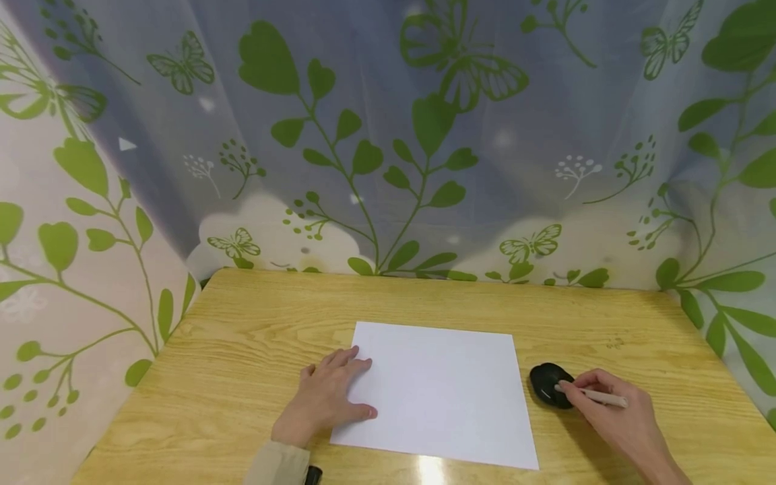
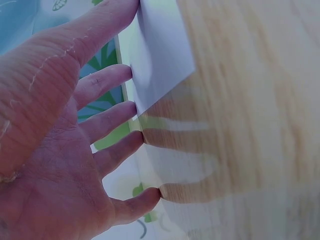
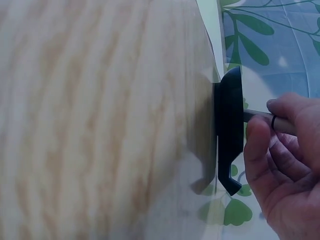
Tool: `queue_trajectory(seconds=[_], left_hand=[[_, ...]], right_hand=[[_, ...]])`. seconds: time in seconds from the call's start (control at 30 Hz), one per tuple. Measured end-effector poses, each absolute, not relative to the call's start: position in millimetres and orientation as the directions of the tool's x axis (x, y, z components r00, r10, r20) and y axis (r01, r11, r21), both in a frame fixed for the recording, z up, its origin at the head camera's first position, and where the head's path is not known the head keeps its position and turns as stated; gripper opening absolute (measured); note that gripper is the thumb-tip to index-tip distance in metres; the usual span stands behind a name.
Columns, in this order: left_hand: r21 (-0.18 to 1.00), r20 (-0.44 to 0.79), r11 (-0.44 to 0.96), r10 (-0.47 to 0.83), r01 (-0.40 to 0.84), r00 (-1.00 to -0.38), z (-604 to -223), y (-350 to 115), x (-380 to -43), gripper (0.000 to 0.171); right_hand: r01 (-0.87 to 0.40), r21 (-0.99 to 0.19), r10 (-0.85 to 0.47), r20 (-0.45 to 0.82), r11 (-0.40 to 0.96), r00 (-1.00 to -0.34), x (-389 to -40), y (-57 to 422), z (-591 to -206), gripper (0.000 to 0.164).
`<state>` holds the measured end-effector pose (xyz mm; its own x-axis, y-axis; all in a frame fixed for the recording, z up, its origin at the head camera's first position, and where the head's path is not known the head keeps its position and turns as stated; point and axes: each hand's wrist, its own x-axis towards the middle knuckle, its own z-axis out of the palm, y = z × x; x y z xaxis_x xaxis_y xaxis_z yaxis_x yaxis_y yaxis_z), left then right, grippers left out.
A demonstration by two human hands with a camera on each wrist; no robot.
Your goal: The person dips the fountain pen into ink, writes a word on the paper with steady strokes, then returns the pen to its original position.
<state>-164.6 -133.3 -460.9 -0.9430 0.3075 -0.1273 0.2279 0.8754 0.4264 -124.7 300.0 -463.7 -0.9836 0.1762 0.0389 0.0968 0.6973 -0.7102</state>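
A blank white sheet of paper (image 1: 442, 397) lies flat on the wooden table. My left hand (image 1: 327, 397) rests at its left edge, fingers spread, with the thumb and some fingertips over the paper. In the left wrist view, a corner of the sheet shows by those fingers. To the right of the paper sits a small glossy black rounded object (image 1: 548, 380). My right hand (image 1: 624, 421) pinches a slim pale pen (image 1: 603, 397), its front end at the black object. A dark ring circles the pen in the right wrist view; its very tip is hidden there.
The light wooden table (image 1: 242, 323) has its far edge against a curtain (image 1: 376, 135) printed with green leaves and butterflies. The curtain also hangs at both sides. A small dark item (image 1: 313, 475) shows beside the beige left sleeve (image 1: 279, 465).
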Motion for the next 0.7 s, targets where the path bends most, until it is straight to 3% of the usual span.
queue_trajectory(seconds=[0.57, 0.7], left_hand=[[0.424, -0.123, 0.875, 0.312, 0.234, -0.942, -460.9, -133.7, -165.1, 0.079], [0.429, -0.123, 0.873, 0.311, 0.232, -0.942, -460.9, -134.3, -164.6, 0.079]], right_hand=[[0.109, -0.713, 0.121, -0.033, 0.692, -0.992, -128.6, 297.2, -461.0, 0.023], [0.077, -0.7, 0.113, 0.006, 0.71, -0.994, -128.1, 297.2, -461.5, 0.02]])
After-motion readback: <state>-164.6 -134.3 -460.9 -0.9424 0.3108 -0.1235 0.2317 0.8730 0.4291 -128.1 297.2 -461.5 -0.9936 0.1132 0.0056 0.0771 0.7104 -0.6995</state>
